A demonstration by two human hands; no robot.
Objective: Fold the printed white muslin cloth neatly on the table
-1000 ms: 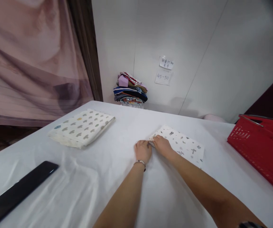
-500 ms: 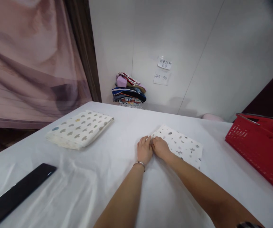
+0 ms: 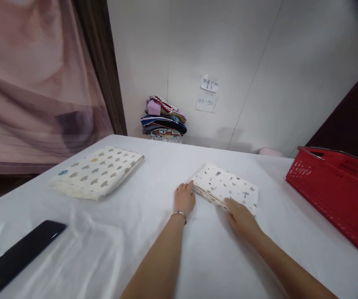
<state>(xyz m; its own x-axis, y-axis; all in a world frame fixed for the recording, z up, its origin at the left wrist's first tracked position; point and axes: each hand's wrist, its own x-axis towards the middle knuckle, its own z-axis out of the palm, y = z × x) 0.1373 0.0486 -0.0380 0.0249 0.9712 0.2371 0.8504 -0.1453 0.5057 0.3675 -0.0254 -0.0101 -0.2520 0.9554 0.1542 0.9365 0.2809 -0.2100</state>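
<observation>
A white folded cloth point(image 3: 220, 182) with small grey plant-like prints lies right of the middle of the table, its stacked layers showing along the near left edge. My left hand point(image 3: 185, 197), a bracelet at its wrist, rests on the tablecloth at the cloth's left corner. Its fingers are slightly apart, and the index finger touches that corner; the thumb is hidden. My right hand point(image 3: 241, 216) holds the near edge of the cloth, with fingers over the top and the thumb low at the side.
On the left lies another folded cream cloth point(image 3: 101, 170) with grey-green prints. A black flat object point(image 3: 23, 253) is at the near left on the white-covered table point(image 3: 154, 166). A red basket point(image 3: 334, 191) stands at the right. Folded fabrics point(image 3: 164, 120) are piled by the wall behind.
My right hand has slid from the left corner along the near edge toward me and to the right. The layered edge is now exposed. My left hand stays at the corner. The view has turned slightly.
</observation>
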